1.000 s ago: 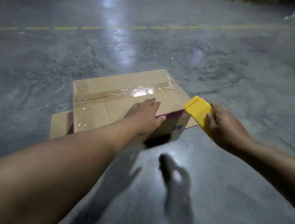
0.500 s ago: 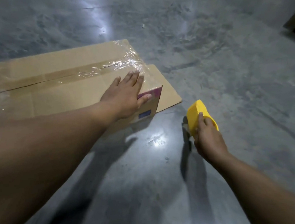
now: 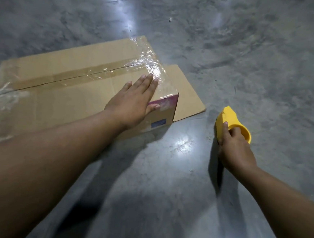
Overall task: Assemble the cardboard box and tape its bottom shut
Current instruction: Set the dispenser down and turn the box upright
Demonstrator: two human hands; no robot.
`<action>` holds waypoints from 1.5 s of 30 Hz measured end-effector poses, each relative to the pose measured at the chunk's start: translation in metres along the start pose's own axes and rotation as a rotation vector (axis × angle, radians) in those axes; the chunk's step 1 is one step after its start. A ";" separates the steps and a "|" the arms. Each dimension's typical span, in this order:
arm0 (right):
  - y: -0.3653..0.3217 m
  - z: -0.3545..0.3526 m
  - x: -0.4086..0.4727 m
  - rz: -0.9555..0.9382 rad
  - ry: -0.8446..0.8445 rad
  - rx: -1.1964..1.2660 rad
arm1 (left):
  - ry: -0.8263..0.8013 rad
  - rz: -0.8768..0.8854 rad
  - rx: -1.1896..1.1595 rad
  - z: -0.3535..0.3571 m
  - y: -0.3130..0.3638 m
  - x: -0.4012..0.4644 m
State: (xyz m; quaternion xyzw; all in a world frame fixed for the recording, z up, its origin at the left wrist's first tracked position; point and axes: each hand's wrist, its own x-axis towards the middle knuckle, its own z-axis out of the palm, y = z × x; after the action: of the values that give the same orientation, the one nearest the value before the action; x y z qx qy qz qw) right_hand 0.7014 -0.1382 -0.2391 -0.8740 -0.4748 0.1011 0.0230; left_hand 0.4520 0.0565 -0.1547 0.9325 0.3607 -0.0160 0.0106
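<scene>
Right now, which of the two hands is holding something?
The right hand, off to the box's side, grips the yellow plastic tape dispenser. The left hand only lies flat on the taped brown cardboard box.

The right hand (image 3: 235, 149) carried the yellow tape dispenser (image 3: 231, 123) away from the cardboard box (image 3: 65, 85), from against its right end down to the floor well clear of it. The left hand (image 3: 133, 100) slid forward along the box top, fingertips reaching the clear tape (image 3: 149, 65).
</scene>
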 end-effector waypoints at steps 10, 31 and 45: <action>-0.100 -0.067 -0.033 -0.340 0.132 0.289 | -0.088 0.013 -0.016 -0.004 -0.020 -0.098; -0.258 -0.067 -0.034 -0.440 -0.028 0.112 | -0.002 -0.583 -0.134 -0.022 -0.249 -0.239; -0.272 -0.080 0.009 -0.308 0.068 0.270 | 0.084 -0.609 -0.272 -0.020 -0.304 -0.228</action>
State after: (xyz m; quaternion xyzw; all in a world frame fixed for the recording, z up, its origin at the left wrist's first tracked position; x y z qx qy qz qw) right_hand 0.4972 0.0227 -0.1252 -0.7828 -0.5840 0.1298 0.1712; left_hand 0.0794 0.1290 -0.1286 0.7718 0.6217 0.0685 0.1147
